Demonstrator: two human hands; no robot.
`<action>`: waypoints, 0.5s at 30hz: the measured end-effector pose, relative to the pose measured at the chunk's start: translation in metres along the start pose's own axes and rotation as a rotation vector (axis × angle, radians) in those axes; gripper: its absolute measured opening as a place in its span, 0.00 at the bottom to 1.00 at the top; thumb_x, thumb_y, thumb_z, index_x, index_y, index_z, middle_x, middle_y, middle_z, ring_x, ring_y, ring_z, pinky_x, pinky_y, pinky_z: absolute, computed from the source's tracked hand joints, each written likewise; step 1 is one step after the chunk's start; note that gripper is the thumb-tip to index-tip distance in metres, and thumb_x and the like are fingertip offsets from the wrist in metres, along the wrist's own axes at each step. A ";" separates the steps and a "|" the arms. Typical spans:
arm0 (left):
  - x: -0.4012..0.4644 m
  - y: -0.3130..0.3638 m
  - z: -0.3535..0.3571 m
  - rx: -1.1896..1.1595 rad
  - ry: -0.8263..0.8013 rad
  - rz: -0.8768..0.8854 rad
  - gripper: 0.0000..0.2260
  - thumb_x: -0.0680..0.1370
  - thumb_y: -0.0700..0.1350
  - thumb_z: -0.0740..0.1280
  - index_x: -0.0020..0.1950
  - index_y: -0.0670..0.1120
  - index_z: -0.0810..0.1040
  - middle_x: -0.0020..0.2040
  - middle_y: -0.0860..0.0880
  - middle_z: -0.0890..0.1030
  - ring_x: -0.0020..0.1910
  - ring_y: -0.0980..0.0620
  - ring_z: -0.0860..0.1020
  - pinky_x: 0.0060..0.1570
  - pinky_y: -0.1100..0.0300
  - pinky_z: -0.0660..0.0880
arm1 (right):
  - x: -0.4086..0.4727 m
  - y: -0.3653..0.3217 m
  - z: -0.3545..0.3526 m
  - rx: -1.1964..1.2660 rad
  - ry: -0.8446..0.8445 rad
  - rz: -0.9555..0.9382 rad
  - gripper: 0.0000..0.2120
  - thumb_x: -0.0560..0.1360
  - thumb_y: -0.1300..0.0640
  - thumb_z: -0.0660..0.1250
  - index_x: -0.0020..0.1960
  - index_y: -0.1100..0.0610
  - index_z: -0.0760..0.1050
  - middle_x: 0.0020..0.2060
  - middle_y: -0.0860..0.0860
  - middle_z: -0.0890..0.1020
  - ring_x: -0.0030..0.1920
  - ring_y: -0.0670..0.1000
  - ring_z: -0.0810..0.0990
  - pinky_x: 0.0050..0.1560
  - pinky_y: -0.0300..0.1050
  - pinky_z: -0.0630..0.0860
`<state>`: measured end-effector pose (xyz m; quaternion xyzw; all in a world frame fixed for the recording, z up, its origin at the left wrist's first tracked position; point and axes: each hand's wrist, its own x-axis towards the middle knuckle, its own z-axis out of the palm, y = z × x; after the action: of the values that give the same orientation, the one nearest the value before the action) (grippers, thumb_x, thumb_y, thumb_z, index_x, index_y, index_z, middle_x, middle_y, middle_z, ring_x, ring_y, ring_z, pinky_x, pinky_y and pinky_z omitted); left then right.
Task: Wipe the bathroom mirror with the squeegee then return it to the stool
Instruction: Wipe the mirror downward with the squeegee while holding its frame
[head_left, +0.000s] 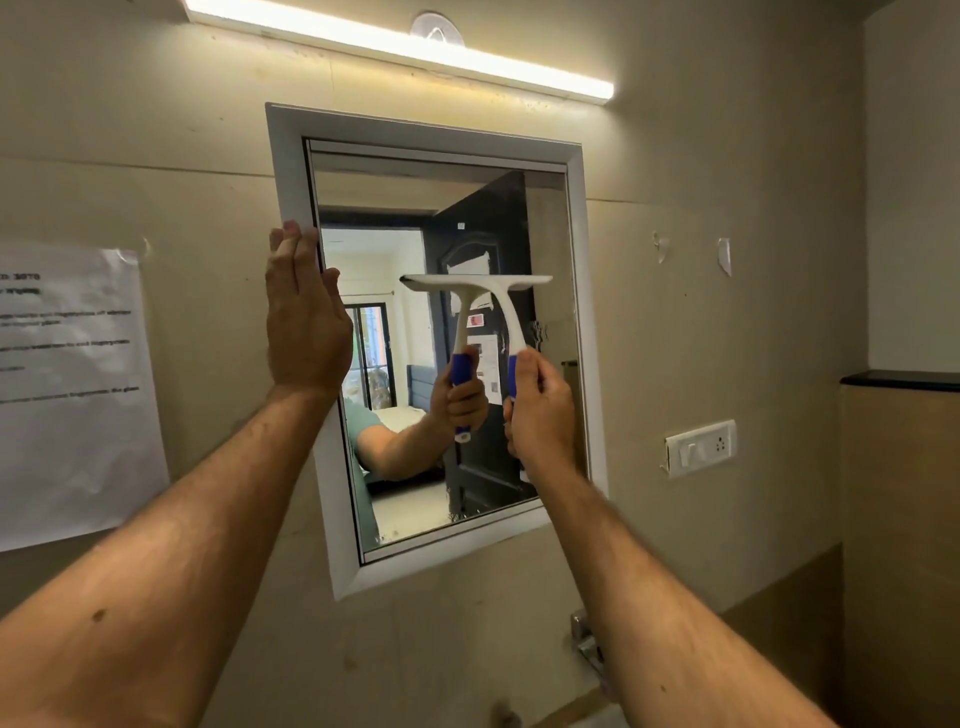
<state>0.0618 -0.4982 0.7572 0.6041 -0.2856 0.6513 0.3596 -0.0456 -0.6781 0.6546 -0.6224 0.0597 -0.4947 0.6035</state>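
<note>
Gripping squeegee: right hand | left hand flat on mirror

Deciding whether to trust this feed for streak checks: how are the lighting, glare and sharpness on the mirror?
Head view: the tube light above is blown out, but throws no glare on the mirror glass; the squeegee in the right hand is sharp; the paper notice at far left is blurred and unreadable; wide-angle distortion tilts the frame and stretches the forearms; the left hand lies flat on the frame.
</note>
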 end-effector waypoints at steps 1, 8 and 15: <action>0.001 -0.001 0.000 0.003 -0.002 0.000 0.20 0.84 0.45 0.50 0.74 0.40 0.62 0.75 0.41 0.62 0.76 0.45 0.56 0.72 0.70 0.46 | -0.001 0.005 0.000 -0.004 0.006 0.010 0.20 0.79 0.36 0.55 0.65 0.44 0.73 0.46 0.52 0.79 0.44 0.51 0.76 0.42 0.45 0.74; 0.001 -0.001 0.002 0.002 0.004 -0.015 0.19 0.84 0.44 0.51 0.74 0.41 0.62 0.75 0.42 0.62 0.76 0.46 0.56 0.73 0.69 0.46 | -0.042 0.052 -0.016 0.032 0.092 0.065 0.22 0.79 0.41 0.58 0.68 0.50 0.73 0.54 0.43 0.79 0.58 0.54 0.80 0.58 0.57 0.81; 0.000 -0.001 0.002 -0.002 0.010 -0.007 0.19 0.84 0.43 0.52 0.74 0.40 0.63 0.75 0.41 0.63 0.76 0.45 0.57 0.73 0.67 0.48 | -0.015 0.005 -0.001 0.015 -0.009 0.002 0.15 0.81 0.40 0.56 0.62 0.42 0.73 0.42 0.53 0.80 0.38 0.49 0.77 0.36 0.42 0.74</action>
<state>0.0636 -0.4989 0.7572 0.6014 -0.2823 0.6527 0.3641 -0.0514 -0.6696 0.6425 -0.6200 0.0538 -0.4918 0.6090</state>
